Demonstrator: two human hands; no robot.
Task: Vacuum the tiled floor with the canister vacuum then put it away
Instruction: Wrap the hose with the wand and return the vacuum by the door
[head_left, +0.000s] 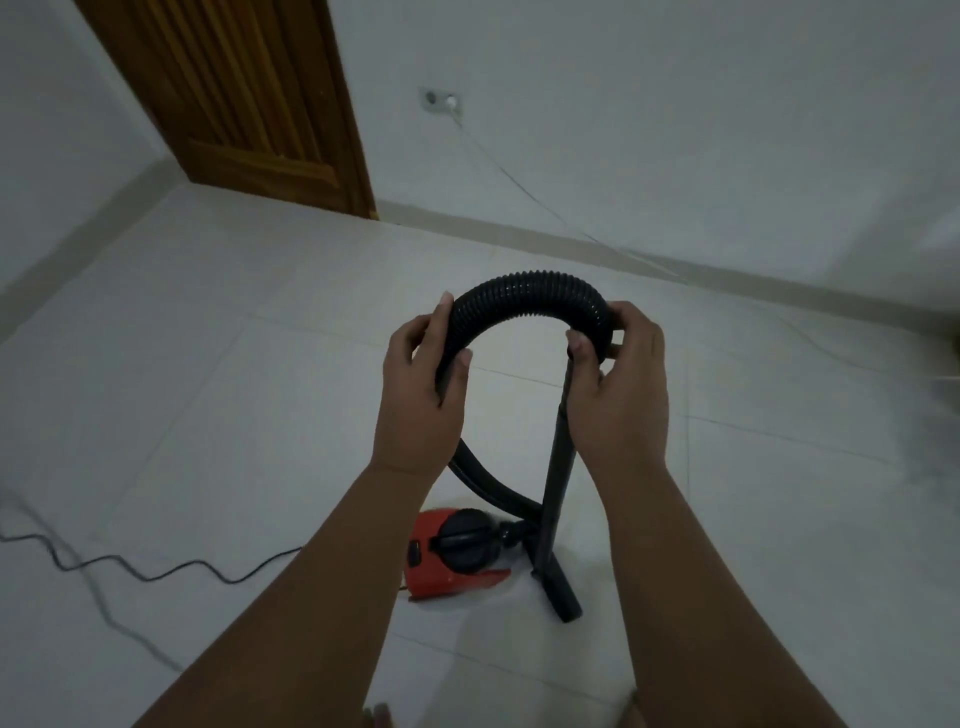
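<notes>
The ribbed black hose (524, 296) is clasped at each end of its arch by left hand (423, 395) and right hand (621, 384), above the red canister (452, 553); bare tiled floor (234, 415) is seen leftward up to the skirting.

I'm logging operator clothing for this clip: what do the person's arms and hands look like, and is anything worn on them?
The left forearm and right forearm are bare, with no sleeves in view. The left hand and right hand wear no gloves; no watch, bracelet or ring shows.
</notes>
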